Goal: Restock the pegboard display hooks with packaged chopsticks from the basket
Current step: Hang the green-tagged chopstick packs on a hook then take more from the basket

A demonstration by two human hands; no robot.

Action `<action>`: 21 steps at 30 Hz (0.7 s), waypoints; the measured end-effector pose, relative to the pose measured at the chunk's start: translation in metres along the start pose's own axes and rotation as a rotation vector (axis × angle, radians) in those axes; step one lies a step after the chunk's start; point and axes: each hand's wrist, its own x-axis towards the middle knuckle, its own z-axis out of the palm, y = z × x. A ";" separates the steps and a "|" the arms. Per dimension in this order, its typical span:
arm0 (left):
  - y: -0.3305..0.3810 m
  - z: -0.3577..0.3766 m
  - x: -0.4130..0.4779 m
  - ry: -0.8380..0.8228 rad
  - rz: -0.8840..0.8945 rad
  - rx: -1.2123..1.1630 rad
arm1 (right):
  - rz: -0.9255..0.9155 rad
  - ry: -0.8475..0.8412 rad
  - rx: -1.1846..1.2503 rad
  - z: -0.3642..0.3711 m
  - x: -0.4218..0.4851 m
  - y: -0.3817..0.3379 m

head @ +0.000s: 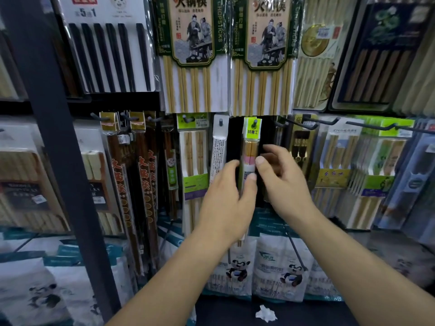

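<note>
Though crowded edge to edge with hanging stock, reads plainly as a pegboard display (267, 130), with dark board showing only in the gap at centre. Across the top: big hot-pot chopstick packs (193, 55) side by side at upper centre, black chopsticks (108, 55) at upper left. Down the left third, a dark slanted upright (54, 137). Along the bottom, panda-printed bags (237, 271), and at bottom centre a crumpled white scrap (266, 314). No basket anywhere in view.

Rising from the lower edge, two bare forearms meeting at mid-frame. Left hand (226, 196) wrapped round the lower middle of a narrow chopstick pack (250, 149), thumb across its front, fingers behind its left edge. Right hand (282, 180) just beside it, thumb tip against the pack's right edge, other fingers bent and motion-blurred. Cannot tell whether pinching or merely steadying.

Smaller yet: a lime-green header card (252, 133) topping the pack, with the tip of the hook (254, 123) poking through its hole. Probably threaded on, then, hanging upright in the dark gap between a white-labelled pack (219, 149) on the left and gold-trimmed ones (301, 147) on the right.

Looks like the hanging step, near its end. Next: slide the header back along the hook, ease both hands off without tugging, check for a straight hang, then turn to the basket for another.
</note>
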 end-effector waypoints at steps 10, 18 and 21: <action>0.010 0.028 0.052 -0.110 -0.355 -0.684 | -0.063 -0.326 0.051 0.020 -0.005 0.034; -0.001 0.044 0.084 -0.058 -0.445 -0.681 | -0.050 -0.329 0.047 0.036 0.028 0.063; -0.007 0.047 0.091 -0.045 -0.453 -0.685 | -0.032 -0.358 0.038 0.038 0.038 0.071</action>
